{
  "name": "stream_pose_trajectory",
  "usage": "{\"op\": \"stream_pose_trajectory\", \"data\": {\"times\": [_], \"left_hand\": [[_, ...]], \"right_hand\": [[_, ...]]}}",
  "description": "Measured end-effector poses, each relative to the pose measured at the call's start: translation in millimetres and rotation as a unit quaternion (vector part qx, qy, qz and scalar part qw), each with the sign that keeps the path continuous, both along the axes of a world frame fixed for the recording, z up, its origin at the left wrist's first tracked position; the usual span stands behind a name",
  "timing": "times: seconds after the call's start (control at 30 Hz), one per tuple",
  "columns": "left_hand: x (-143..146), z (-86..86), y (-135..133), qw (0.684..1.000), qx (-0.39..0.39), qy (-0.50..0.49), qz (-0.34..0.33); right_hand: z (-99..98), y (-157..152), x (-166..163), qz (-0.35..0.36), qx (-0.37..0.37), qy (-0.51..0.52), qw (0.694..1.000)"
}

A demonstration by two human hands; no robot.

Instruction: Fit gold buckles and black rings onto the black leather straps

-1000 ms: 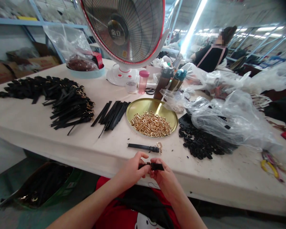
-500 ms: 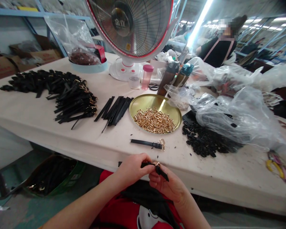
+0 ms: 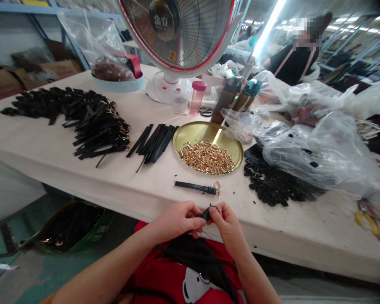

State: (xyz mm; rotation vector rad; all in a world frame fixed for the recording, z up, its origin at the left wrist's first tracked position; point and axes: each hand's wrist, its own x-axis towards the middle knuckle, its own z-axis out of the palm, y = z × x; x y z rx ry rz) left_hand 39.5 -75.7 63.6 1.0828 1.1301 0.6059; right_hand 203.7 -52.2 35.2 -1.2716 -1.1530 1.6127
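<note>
Cream cloth-covered worktable [image 3: 152,181], blue metal shelving [image 3: 6,8] behind. At the near edge, a narrow black leather-like strap [image 3: 205,214] is pinched by the left hand [image 3: 179,220]; a partly hidden gold metal buckle [image 3: 219,208] is gripped by the right hand [image 3: 229,224], apparently so that both ends are steadied. Loose gold-coloured metal buckles [image 3: 205,158] are contained in a round, shallow, gold-coloured tray [image 3: 190,130], presumably against scattering.

The strap [image 3: 205,214] is black, the buckles [image 3: 207,158] gold
</note>
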Motion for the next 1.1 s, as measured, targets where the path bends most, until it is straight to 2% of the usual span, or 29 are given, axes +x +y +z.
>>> {"op": "stream_pose_trajectory", "data": {"times": [0.07,0.13,0.23,0.3,0.43,0.6,0.67,0.73,0.8,0.87,0.93,1.03,1.1], "left_hand": [[2,-3.3,1,1.0,-0.013,-0.019,0.01],[2,-5.2,1,0.999,-0.022,-0.031,0.019],[0,-6.7,1,0.998,-0.028,-0.047,0.018],[-1,-7.4,1,0.998,-0.037,-0.058,0.01],[-3,-7.3,2,0.993,-0.074,-0.093,0.015],[-4,-5.2,3,0.987,-0.086,-0.135,0.02],[-3,-7.3,4,0.988,-0.086,-0.126,0.028],[-1,-11.5,4,0.99,-0.081,-0.106,0.038],[0,-15.8,5,0.993,-0.069,-0.09,0.036],[2,-18.2,5,0.995,-0.056,-0.077,0.026],[2,-17.6,4,0.997,-0.047,-0.062,0.015],[1,-13.5,2,0.998,-0.041,-0.046,-0.006],[1,-11.0,1,0.998,-0.041,-0.035,-0.019]], "right_hand": [[-1.2,0,-3,-0.023,0.017,-0.032,0.999],[-2.0,0,-4,-0.013,-0.006,-0.018,1.0],[-1.3,0,0,0.06,-0.055,0.015,0.997],[0.1,0,3,0.091,-0.057,0.008,0.994],[2.0,2,5,0.077,-0.039,-0.005,0.996],[0.5,4,4,0.087,-0.106,0.073,0.988],[0.4,3,5,0.093,-0.057,0.006,0.994],[1.6,2,7,0.096,0.055,-0.12,0.987],[3.6,2,9,0.11,0.164,-0.229,0.953],[5.2,1,11,0.138,0.216,-0.271,0.928],[5.5,1,12,0.161,0.202,-0.26,0.93],[4.9,0,15,0.188,0.127,-0.2,0.953],[6.1,0,17,0.21,0.1,-0.179,0.956]]}}
